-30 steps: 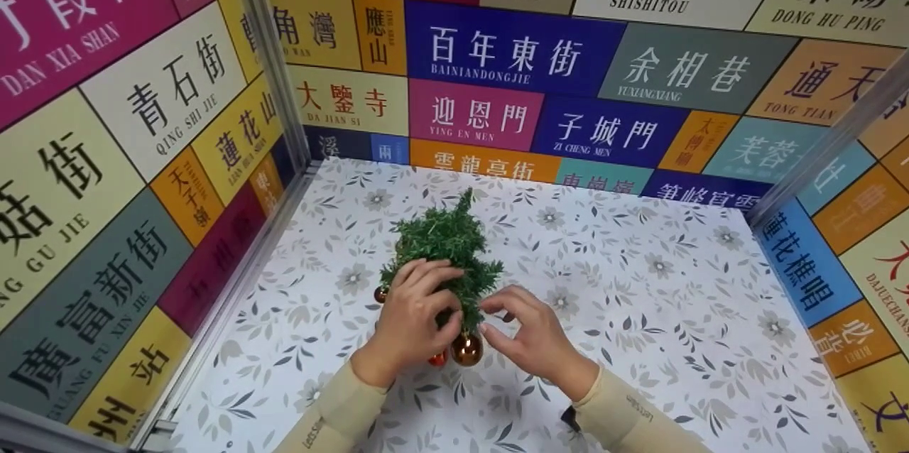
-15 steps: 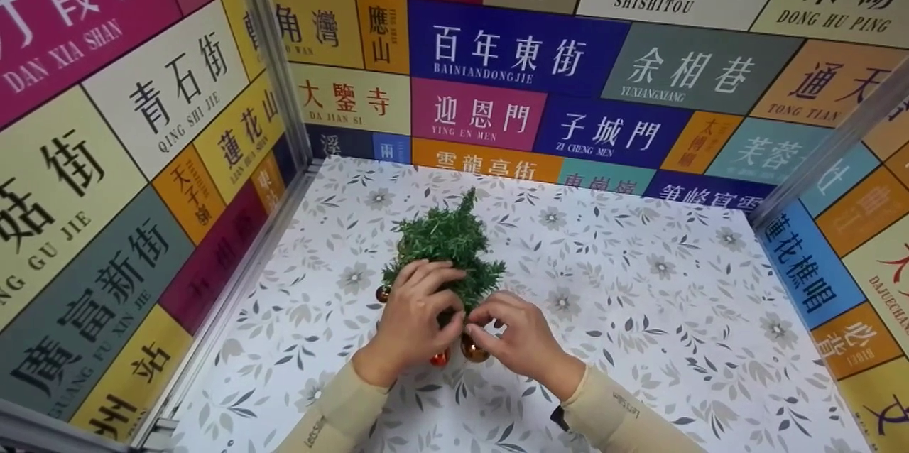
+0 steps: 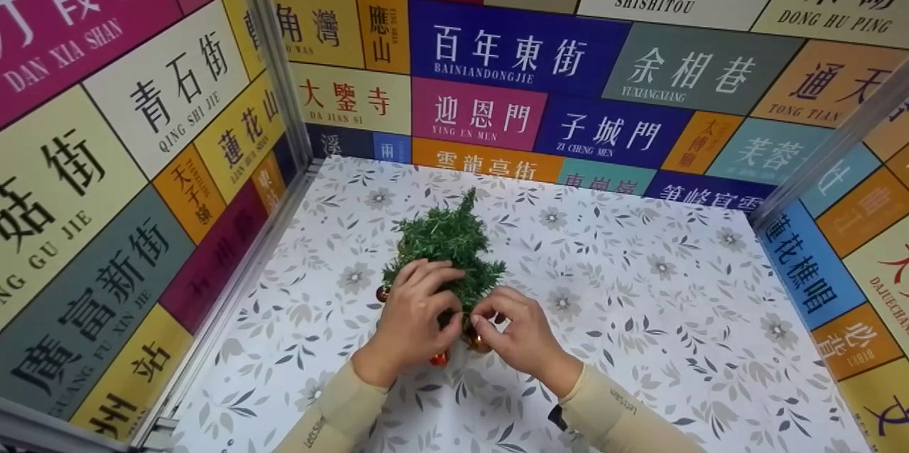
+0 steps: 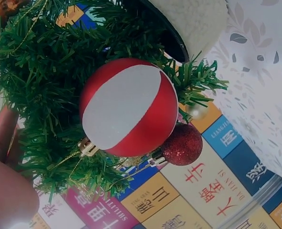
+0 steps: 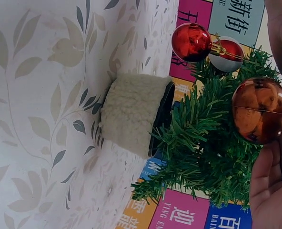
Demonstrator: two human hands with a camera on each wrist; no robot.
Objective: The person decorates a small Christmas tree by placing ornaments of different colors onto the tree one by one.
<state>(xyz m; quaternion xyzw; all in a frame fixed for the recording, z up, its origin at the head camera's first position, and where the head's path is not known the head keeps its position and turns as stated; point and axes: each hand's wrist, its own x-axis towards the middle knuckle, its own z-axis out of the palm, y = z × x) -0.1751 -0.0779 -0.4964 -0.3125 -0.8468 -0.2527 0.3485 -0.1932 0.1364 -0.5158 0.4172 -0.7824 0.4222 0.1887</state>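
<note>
A small artificial Christmas tree [image 3: 447, 233] stands on the table, its base [image 5: 131, 114] wrapped in cream fleece. My left hand [image 3: 419, 311] lies over the near branches, thumb bent toward the forefinger as it holds a branch. From the right, my right hand [image 3: 524, 332] pinches with thumb and forefinger at the top of a shiny copper bauble [image 5: 260, 110]; the exact grip is hidden. A glossy red bauble [image 5: 192, 43] and a red-and-white bauble [image 4: 126, 105] hang on the tree. Beside the latter is a glittery dark red bauble [image 4: 181, 144].
A white tablecloth [image 3: 639, 339] with grey flowers and leaves covers the table. Panels with coloured street-name signs [image 3: 518, 48] enclose the back and both sides. Metal posts [image 3: 273, 48] rise at the corners.
My right hand has moved left to the tree, and its thumb and forefinger have come together at the copper bauble, which has shifted slightly right and up. My left hand has stayed nearly still.
</note>
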